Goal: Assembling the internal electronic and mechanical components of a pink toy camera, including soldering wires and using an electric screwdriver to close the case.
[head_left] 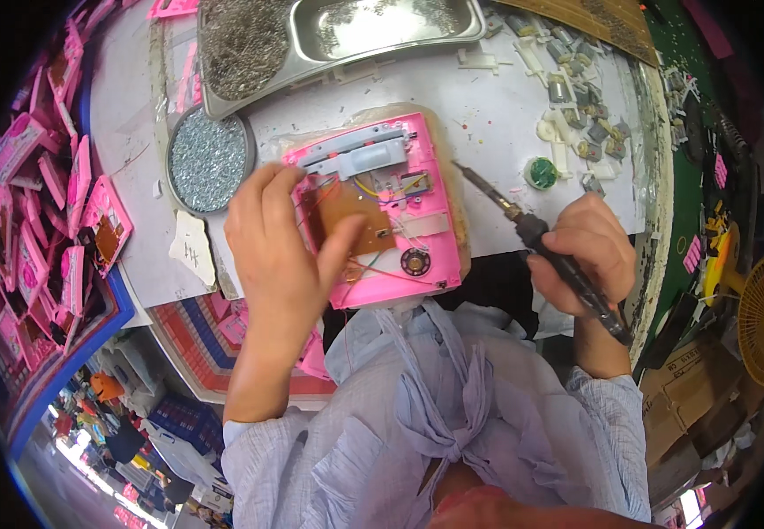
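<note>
A pink plastic case (440, 176) lies open side up in front of me, wires, a brown circuit board (340, 204), a grey-blue plastic part (373, 158) and a small round speaker (415, 262) inside it. My left hand (272, 234) grips the case's left edge, fingers curled at the rim and thumb over the board. To the right of the case, my right hand (587, 251) is wrapped around a black screwdriver (567, 271). Its thin metal shaft points up and left toward the case, and the tip touches nothing.
A round dish of small screws (210, 159) sits left of the case. Beyond stands a metal tray (382, 48) with small metal pieces. Small motors (589, 132) and white plastic parts lie at the right, near a green-filled pot (541, 173). Pink cases (38, 212) fill a blue-edged bin.
</note>
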The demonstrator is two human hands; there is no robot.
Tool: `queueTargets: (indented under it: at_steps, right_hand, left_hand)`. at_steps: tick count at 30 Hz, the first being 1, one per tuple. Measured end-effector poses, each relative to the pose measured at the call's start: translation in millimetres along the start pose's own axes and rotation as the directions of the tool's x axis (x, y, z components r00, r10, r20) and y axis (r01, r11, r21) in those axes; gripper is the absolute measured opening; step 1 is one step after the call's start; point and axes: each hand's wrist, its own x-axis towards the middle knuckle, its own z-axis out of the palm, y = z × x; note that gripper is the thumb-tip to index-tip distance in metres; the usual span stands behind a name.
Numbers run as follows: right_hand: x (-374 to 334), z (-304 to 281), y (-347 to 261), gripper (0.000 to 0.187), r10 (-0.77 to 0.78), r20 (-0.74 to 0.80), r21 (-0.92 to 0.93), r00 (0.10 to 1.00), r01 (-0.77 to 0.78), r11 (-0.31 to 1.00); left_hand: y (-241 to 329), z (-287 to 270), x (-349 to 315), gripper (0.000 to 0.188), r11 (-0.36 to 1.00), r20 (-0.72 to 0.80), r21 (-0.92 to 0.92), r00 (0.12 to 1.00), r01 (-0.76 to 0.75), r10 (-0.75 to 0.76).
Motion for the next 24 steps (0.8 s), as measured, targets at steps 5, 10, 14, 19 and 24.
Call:
queueTargets:
  at_steps: [5,10,14,19,24]
  right_hand:
    - [8.5,4.1,1.1,0.035,-0.017,-0.006,0.030,1.000,0.017,0.999]
    - [13.3,9.0,-1.5,0.035,-0.035,-0.026,0.035,0.999,0.036,0.999]
    - [16.2,18.4,-4.8,0.033,0.054,-0.055,0.109,0.997,-0.048,0.993]
    - [23.1,38.9,-18.8,0.040,0.260,0.100,0.223,0.960,-0.276,0.935]
    - [51.0,76.9,-14.7,0.050,0.353,0.121,0.329,0.928,-0.373,0.868]
  left_hand:
    - [-10.1,-17.7,-22.5,0.014,0.992,0.265,0.045,0.956,0.118,-0.126]
    - [-13.6,-21.3,-13.4,0.011,0.994,0.254,0.060,0.961,0.095,-0.107]
    - [-4.7,-16.1,7.1,0.012,0.982,-0.006,-0.127,0.990,-0.143,0.143]
    - [1.2,22.4,4.3,0.013,0.727,0.049,-0.675,0.992,0.122,-0.120]
    - [9.5,12.8,5.2,0.011,0.319,0.402,-0.813,0.867,0.486,-0.295]
